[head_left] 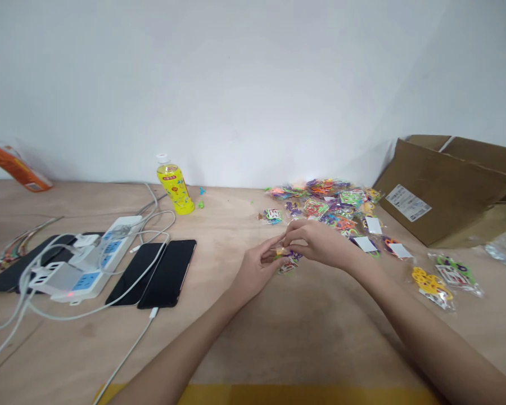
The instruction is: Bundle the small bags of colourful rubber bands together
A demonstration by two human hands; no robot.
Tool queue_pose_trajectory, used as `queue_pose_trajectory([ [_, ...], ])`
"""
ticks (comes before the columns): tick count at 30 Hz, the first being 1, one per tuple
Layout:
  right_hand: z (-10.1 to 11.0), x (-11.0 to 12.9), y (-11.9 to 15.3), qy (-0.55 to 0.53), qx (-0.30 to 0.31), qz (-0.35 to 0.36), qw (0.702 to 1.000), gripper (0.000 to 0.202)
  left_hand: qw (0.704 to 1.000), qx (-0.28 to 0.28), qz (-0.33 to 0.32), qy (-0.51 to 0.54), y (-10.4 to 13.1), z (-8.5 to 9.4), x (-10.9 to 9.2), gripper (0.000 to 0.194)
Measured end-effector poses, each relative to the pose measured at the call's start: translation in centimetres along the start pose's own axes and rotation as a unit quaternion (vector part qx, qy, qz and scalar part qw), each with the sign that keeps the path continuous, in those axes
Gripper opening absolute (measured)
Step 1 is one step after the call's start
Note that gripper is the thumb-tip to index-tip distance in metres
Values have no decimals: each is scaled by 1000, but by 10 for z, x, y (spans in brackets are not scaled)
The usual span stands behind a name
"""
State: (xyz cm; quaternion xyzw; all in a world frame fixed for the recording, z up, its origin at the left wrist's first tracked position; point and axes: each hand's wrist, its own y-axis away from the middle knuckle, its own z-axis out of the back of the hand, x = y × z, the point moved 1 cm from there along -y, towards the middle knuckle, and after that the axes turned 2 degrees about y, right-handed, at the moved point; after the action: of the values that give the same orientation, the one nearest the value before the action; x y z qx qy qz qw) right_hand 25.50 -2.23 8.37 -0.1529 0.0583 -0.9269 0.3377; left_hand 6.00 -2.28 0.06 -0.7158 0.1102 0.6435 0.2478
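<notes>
Near the middle of the table, my left hand [253,269] and my right hand [314,239] meet over a small clear plastic bag [289,266]. Inside the bag are purple and yellow plastic pieces and a printed card. The left fingers curl closed around its left side. Pinched from above, its upper part is between my right fingers and thumb, which hide some of it. Just beyond the hands lies another small bag with a green-edged card [274,214]. A pile of similar colourful bags [320,202] spreads behind my right hand.
An open cardboard box [451,188] leans at the right, with yellow [432,286] and green [455,273] bagged pieces before it. To the left are a yellow bottle [176,188], two phones [167,274], a power strip [84,284] with tangled white cables, and an orange package [14,163].
</notes>
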Motion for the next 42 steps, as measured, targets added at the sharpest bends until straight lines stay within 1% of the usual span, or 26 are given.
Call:
queue_pose_trajectory([
  [2,2,0,-1,-54,7,15,998,15,1000,-2,0,20,0,-3,-1,57],
  [3,4,0,-1,-79,0,17,997,15,1000,-14,0,28,-1,-3,-1,53],
  [5,5,-3,-2,-125,-34,1,992,20,998,-51,1,43,-4,-1,1,48],
  [8,0,-10,-4,-196,-122,-71,970,16,991,-114,7,65,-8,6,4,44],
  [10,-11,-15,-6,-236,-161,-121,951,25,986,-141,14,84,-9,10,4,44],
  [12,-27,-19,-9,-277,-161,-155,935,29,984,-149,20,96,-9,13,3,46],
  [14,-41,-21,-11,-333,-148,-178,914,26,985,-142,28,99,-9,14,1,48],
  [17,-54,-19,-12,-424,-130,-199,874,28,986,-127,43,96,-9,14,0,51],
  [21,-58,-15,-13,-484,-116,-208,842,31,985,-128,49,108,-11,15,2,52],
  [25,-60,-14,-14,-538,-140,-229,799,31,979,-147,58,130,-13,18,2,36],
  [27,-62,-15,-15,-556,-157,-224,785,31,975,-165,63,131,-13,20,1,30],
  [29,-63,-16,-15,-563,-171,-202,783,31,971,-181,67,139,-13,22,1,29],
  [32,-65,-21,-15,-544,-181,-159,803,32,965,-185,91,162,-13,25,0,30],
  [35,-67,-27,-14,-517,-193,-142,822,31,962,-176,122,168,-12,26,-1,30],
  [40,-68,-36,-12,-477,-181,-112,853,23,961,-168,115,190,-12,25,-2,26],
  [42,-66,-38,-10,-462,-179,-112,861,20,962,-160,113,190,-12,24,-2,25],
])
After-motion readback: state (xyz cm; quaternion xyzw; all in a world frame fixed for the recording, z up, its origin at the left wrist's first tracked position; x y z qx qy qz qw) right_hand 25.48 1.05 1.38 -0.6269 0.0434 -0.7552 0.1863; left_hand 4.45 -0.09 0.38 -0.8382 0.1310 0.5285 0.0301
